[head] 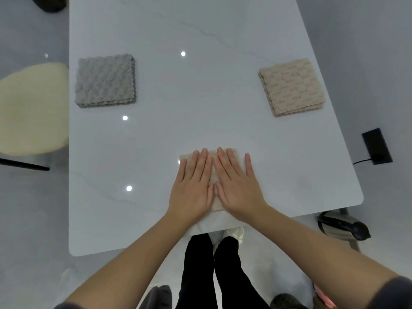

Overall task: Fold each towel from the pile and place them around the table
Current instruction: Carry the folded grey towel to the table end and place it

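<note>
A folded beige towel [214,175] lies near the table's front edge, mostly covered by my hands. My left hand [193,186] presses flat on its left half with straight fingers. My right hand [237,186] presses flat on its right half, thumbs nearly touching. A folded grey towel [105,80] sits on the table at the left. A second folded beige towel [292,86] sits at the right, close to the table edge.
The white marble table [178,121] shows ceiling light reflections. A cream chair [31,108] stands at the left side. A black floor socket with a cable [376,146] and a metal chair base [341,226] are to the right.
</note>
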Tool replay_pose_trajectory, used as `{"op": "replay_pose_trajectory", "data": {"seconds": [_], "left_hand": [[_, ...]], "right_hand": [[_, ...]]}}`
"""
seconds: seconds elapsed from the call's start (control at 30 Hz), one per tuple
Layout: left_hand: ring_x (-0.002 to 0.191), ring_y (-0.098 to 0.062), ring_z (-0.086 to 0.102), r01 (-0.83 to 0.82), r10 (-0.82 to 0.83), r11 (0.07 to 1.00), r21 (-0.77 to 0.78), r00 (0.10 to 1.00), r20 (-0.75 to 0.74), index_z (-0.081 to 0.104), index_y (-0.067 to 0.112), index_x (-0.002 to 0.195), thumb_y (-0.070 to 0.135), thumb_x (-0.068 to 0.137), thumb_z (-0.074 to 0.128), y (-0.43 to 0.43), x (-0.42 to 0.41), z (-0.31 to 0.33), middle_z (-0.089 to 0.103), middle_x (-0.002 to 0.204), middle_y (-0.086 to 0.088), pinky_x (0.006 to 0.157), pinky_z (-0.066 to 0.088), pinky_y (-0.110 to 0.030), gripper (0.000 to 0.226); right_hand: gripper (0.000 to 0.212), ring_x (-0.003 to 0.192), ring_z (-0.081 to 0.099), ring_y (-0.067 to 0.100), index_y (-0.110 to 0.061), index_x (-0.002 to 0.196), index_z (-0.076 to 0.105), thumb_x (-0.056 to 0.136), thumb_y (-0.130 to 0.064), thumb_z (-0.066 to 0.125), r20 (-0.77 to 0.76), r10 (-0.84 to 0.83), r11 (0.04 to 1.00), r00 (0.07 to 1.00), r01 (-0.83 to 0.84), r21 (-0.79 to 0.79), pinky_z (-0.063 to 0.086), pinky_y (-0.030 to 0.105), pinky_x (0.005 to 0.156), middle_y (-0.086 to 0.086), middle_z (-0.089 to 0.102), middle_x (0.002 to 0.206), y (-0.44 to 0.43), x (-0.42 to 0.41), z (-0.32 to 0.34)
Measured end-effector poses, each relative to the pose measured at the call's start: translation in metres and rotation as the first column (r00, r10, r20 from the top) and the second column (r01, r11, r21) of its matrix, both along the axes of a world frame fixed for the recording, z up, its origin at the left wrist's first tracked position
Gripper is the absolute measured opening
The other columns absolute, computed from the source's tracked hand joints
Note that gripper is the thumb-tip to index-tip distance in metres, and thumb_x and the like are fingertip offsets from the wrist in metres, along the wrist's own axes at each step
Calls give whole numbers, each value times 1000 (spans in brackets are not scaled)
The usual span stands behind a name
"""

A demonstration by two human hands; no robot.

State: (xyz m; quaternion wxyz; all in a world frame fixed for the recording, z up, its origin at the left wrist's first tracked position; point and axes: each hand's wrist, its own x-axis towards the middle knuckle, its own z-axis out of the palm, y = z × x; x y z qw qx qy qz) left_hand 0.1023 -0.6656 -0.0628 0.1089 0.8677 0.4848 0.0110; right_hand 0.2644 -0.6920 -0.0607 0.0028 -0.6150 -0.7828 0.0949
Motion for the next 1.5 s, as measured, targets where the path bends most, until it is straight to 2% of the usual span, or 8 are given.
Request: {"op": "replay_pose_trajectory", "data": {"seconds": [0.27, 0.57, 0.73, 0.87, 1.03, 1.3, 1.43, 1.5], "left_hand": [[150, -28, 10, 7, -11, 997, -71, 999, -45, 22, 3, 152, 38, 98, 22, 3, -5, 6, 15, 161, -14, 119, 13, -50, 65], [150, -22, -8, -53, 53, 996, -74, 999, -6, 5, 14, 155, 38, 98, 28, 12, -3, 40, -2, 163, -8, 120, -8, -43, 66], [150, -24, -4, -63, 62, 993, -101, 998, -17, 8, 15, 156, 39, 100, 29, 10, 14, 40, -1, 163, -7, 120, 2, -49, 65], [149, -30, 10, -119, 100, 984, -135, 985, -142, 13, 11, 155, 35, 98, 22, 7, 23, 23, 6, 162, -10, 115, 20, -58, 63], [150, -26, 4, -244, 237, 968, -52, 966, -106, 16, 11, 154, 32, 93, 25, -5, 58, 34, 7, 162, -9, 119, 1, -50, 65], [149, -24, -5, -395, 393, 916, -66, 919, -43, 12, 10, 155, 39, 93, 16, -39, 198, 51, 1, 163, -10, 120, 1, -51, 68], [150, -24, -5, -412, 410, 904, -117, 911, -41, 13, 11, 155, 34, 96, 24, -51, 258, 52, 0, 163, -10, 119, 0, -49, 64], [150, -24, -7, -429, 427, 892, -145, 903, -46, 13, 11, 155, 30, 98, 33, -52, 281, 52, -2, 163, -10, 119, 0, -49, 63]], "right_hand": [[62, 150, 11, 24, -7, 153, 24, 99, -37, 26, 15, 2, 998, 1000, -1, -68, 13, 60, 115, 10, 16, 162, -1, 10, 6], [62, 151, 2, 26, -16, 156, 14, 100, -41, 18, 28, -148, 979, 989, 151, -141, 8, 57, 118, 7, 6, 164, -12, 49, 34], [62, 151, 2, 25, -18, 156, 10, 99, -40, 18, 25, -203, 961, 979, 204, -187, 10, 55, 119, 6, 6, 164, -25, 84, 41], [63, 150, 3, 26, -17, 156, 9, 98, -41, 13, 52, -173, 963, 984, 180, -202, 10, 54, 119, 7, 5, 164, -22, 115, 42], [64, 150, 3, 27, -19, 155, 5, 96, -43, 8, 84, -63, 973, 995, 80, -218, 7, 52, 119, 7, 3, 163, -14, 165, 44], [62, 146, 24, 32, -15, 153, 25, 96, -39, 21, 131, 70, 971, 989, -37, -235, 23, 57, 113, 11, 24, 159, -22, 277, 62], [62, 150, -5, 28, -18, 155, -1, 101, -38, 21, 160, 116, 960, 980, -69, -272, 2, 55, 118, 7, -8, 163, -24, 328, 67], [63, 150, -11, 27, -20, 155, -4, 97, -42, 6, 162, 107, 959, 981, -58, -278, -2, 53, 119, 6, -12, 163, -23, 348, 69]]}}
